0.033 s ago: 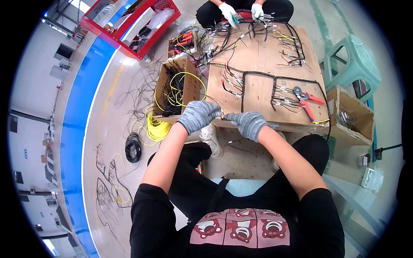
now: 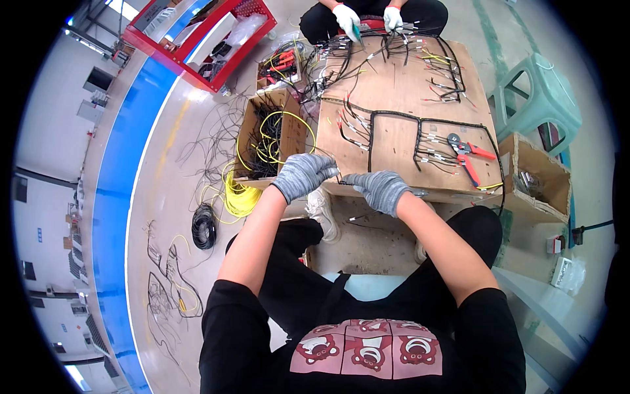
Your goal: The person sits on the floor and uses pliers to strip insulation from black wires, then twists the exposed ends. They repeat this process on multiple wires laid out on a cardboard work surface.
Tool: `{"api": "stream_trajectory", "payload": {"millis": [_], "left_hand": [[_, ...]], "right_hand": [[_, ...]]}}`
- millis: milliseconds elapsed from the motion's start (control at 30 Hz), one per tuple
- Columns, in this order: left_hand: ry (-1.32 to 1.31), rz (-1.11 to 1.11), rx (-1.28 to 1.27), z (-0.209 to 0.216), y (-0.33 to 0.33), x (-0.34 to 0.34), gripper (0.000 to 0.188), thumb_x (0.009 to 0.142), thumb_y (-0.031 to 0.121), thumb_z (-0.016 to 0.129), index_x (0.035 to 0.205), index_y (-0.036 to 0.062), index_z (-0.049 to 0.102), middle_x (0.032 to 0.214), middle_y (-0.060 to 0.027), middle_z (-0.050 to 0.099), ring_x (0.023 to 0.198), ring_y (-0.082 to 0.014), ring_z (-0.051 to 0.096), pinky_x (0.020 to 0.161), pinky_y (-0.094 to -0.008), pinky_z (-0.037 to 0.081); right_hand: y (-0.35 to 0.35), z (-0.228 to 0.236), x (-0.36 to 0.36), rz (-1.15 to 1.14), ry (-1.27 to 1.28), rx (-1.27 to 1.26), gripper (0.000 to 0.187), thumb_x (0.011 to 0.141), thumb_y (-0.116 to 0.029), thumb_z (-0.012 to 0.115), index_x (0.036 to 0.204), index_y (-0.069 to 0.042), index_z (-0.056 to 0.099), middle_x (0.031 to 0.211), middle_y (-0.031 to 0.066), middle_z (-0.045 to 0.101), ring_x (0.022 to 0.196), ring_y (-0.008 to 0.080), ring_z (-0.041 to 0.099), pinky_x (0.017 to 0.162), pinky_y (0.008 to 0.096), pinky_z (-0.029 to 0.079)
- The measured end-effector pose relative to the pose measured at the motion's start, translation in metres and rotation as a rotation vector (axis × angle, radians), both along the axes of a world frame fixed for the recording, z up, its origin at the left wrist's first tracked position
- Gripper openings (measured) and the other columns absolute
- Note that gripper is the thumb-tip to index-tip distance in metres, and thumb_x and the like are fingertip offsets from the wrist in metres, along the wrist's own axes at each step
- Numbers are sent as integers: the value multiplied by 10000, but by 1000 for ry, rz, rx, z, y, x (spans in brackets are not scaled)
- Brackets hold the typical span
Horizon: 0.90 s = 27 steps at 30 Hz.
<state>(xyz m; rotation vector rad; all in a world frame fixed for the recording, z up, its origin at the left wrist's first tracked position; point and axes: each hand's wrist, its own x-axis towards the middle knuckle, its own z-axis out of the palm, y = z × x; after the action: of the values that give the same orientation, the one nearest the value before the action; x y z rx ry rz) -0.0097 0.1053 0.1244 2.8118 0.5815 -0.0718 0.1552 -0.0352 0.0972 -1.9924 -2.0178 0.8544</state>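
Observation:
In grey knit gloves, my left hand point(image 2: 305, 176) and my right hand point(image 2: 378, 190) meet just over the near edge of a wooden board point(image 2: 394, 141). The fingers of both are pinched on a short, thin black wire point(image 2: 339, 178) between them; its ends are hidden in the gloves. Farther in on the board lies a black wire harness point(image 2: 396, 113), branching into several leads with white labels and red tips. Crimping pliers point(image 2: 467, 157) with red handles rest on the board's right part, right of my right hand.
Left of the board stands a cardboard box point(image 2: 292, 131) of black wires; yellow cable point(image 2: 237, 197) and a black coil point(image 2: 204, 226) lie on the floor. Another box point(image 2: 541, 187) and a green stool point(image 2: 538, 98) are at right. Across, a co-worker's white-gloved hand point(image 2: 346, 18) holds a teal-handled tool.
My hands and the wire stay in nearly the same place. Across the board, the co-worker's hand with the teal-handled tool has shifted slightly.

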Motion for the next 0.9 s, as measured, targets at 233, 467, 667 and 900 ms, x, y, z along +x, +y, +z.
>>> {"api": "stream_trajectory", "payload": {"millis": [233, 467, 667, 900], "left_hand": [[-423, 421, -760, -67, -46, -14, 334, 908, 333, 534, 998, 20, 607, 687, -102, 562, 666, -121, 518, 646, -273, 455], [141, 12, 160, 0, -31, -2, 276, 881, 359, 496, 933, 121, 626, 746, -115, 632, 718, -305, 617, 628, -416, 475], [-322, 206, -642, -50, 5, -17, 282, 904, 326, 525, 865, 52, 576, 675, -26, 550, 661, -153, 533, 653, -292, 444], [-772, 577, -1197, -89, -62, 3, 293, 934, 361, 488, 839, 92, 554, 638, 56, 458, 540, -40, 396, 488, -192, 335]], "right_hand": [[-3, -16, 10, -208, 358, 131, 283, 906, -229, 465, 1166, -224, 577, 848, 176, 637, 753, 346, 615, 686, 432, 486], [0, -11, 0, -100, -56, -7, 330, 910, -237, 443, 1229, -256, 529, 916, 173, 641, 794, 343, 620, 701, 428, 485], [-2, 10, 9, -59, 164, -9, 326, 905, -238, 468, 1222, -223, 541, 896, 167, 646, 790, 346, 614, 706, 415, 485], [1, -41, 13, -192, 538, 326, 278, 901, -224, 490, 1164, -211, 581, 918, 159, 644, 802, 361, 604, 717, 393, 489]]}}
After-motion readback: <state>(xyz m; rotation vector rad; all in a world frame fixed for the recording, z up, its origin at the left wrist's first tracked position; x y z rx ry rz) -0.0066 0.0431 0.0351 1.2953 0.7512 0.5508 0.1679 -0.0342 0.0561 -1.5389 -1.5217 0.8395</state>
